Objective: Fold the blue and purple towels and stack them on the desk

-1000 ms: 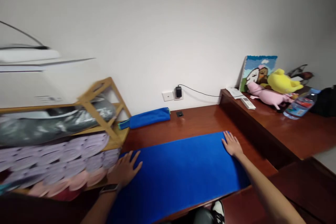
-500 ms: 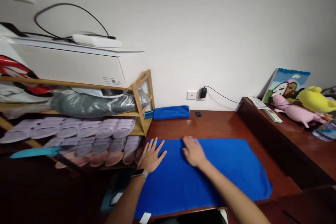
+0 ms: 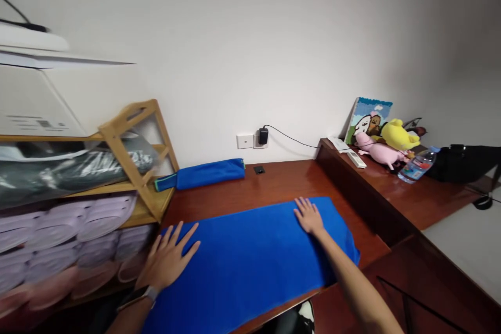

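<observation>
Fingers spread apart and flat, the left hand [image 3: 166, 260] and right hand [image 3: 309, 216] rest on a blue towel [image 3: 242, 266] overhanging the near edge of the wooden desk [image 3: 274, 188], so uneven pressure could drag it off.

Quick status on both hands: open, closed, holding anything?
Left hand: open, fingers spread, lying flat on the bright blue cloth towel, not gripping it.
Right hand: open, palm down on the same towel, not gripping it.
</observation>
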Motion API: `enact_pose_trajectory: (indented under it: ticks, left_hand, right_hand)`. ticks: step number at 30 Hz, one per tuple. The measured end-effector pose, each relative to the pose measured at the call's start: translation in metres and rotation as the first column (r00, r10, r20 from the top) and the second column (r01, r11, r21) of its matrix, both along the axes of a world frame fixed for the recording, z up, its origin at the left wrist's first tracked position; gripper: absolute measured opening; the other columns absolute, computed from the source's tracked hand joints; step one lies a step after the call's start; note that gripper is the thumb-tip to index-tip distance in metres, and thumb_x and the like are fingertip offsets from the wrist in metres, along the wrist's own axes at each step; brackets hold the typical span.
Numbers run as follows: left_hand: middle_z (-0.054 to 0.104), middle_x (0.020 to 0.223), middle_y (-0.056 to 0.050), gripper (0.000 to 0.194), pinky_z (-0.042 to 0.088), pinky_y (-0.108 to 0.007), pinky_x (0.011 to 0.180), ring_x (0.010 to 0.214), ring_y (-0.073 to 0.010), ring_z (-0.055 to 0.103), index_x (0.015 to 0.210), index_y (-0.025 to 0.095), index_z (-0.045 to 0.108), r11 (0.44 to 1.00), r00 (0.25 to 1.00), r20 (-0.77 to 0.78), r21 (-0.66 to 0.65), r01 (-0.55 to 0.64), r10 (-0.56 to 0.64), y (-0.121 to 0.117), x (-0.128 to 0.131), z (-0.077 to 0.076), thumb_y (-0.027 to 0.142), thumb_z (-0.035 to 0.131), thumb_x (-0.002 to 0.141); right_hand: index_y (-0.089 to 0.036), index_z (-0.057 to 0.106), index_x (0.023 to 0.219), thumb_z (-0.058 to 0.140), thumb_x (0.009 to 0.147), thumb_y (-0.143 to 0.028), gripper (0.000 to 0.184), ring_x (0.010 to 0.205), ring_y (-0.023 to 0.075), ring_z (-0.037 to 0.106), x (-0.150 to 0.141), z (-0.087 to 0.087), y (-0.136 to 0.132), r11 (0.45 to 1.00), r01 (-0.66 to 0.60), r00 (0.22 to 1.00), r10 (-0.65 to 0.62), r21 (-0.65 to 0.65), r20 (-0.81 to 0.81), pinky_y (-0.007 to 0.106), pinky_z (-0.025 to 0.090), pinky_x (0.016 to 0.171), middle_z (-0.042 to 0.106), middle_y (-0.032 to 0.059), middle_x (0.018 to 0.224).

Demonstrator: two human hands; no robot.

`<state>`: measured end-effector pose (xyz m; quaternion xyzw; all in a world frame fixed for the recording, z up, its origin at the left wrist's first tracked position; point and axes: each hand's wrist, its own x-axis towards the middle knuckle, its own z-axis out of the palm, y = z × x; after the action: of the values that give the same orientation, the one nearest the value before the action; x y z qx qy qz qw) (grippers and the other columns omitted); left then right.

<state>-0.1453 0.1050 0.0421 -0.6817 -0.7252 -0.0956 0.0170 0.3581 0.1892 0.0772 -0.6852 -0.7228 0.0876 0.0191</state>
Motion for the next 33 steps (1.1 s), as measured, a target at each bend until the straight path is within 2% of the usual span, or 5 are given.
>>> enact_pose_trajectory:
  ticks: [3,7,26,30,33]
  left_hand:
    - [0.041,0.172,-0.012,0.075,0.029,-0.063,0.125,0.158,-0.0411,0.036,0.159,0.031,0.048,0.999,1.000,-0.027,-0.032,0.012,-0.013,0.007,-0.009,-0.006,0.065,0.038,0.092]
    - [0.040,0.172,-0.013,0.075,0.031,-0.063,0.122,0.159,-0.0432,0.033,0.159,0.029,0.048,0.994,0.992,-0.110,-0.099,0.054,-0.065,0.012,-0.018,-0.006,0.059,0.036,0.092]
    - [0.042,0.172,-0.008,0.063,0.032,-0.057,0.126,0.158,-0.0365,0.037,0.161,0.040,0.043,1.000,0.994,-0.107,-0.029,-0.001,-0.002,-0.011,0.009,0.010,0.061,0.045,0.101]
    - [0.041,0.173,-0.006,0.062,0.031,-0.058,0.127,0.159,-0.0359,0.035,0.160,0.043,0.044,0.999,0.999,-0.038,0.034,0.009,-0.008,-0.017,0.009,0.004,0.063,0.045,0.101]
    - [0.041,0.173,-0.006,0.062,0.029,-0.059,0.128,0.160,-0.0364,0.034,0.159,0.042,0.046,0.996,1.000,-0.006,0.083,0.018,-0.018,-0.018,0.009,0.000,0.062,0.048,0.101]
  right_hand:
    - [-0.026,0.020,0.172,0.019,0.112,-0.055,0.067,0.165,0.0247,0.015,0.095,-0.007,0.008,0.971,0.241,0.969,-0.241,0.002,0.048,0.046,0.012,0.132,0.017,0.0029,0.179]
    - [-0.026,0.017,0.173,0.014,0.111,-0.058,0.069,0.165,0.0224,0.011,0.138,-0.019,0.010,0.969,0.246,0.969,-0.246,0.018,0.025,0.044,0.009,0.133,0.013,0.0012,0.179]
    - [-0.025,0.019,0.173,0.017,0.106,-0.054,0.072,0.164,0.0258,0.016,0.142,-0.047,0.018,0.962,0.274,0.956,-0.271,-0.009,0.109,0.049,0.017,0.131,0.015,0.0029,0.180]
    - [-0.016,0.034,0.168,0.026,0.105,-0.043,0.070,0.164,0.0339,0.017,0.107,-0.014,0.030,0.945,0.324,0.930,-0.308,-0.051,0.199,0.059,0.017,0.129,0.021,0.0116,0.178]
    - [-0.007,0.046,0.161,0.034,0.101,-0.028,0.065,0.163,0.0340,0.020,0.019,0.022,0.020,0.980,0.130,0.970,-0.157,0.149,0.188,0.056,0.017,0.129,0.026,0.0184,0.175]
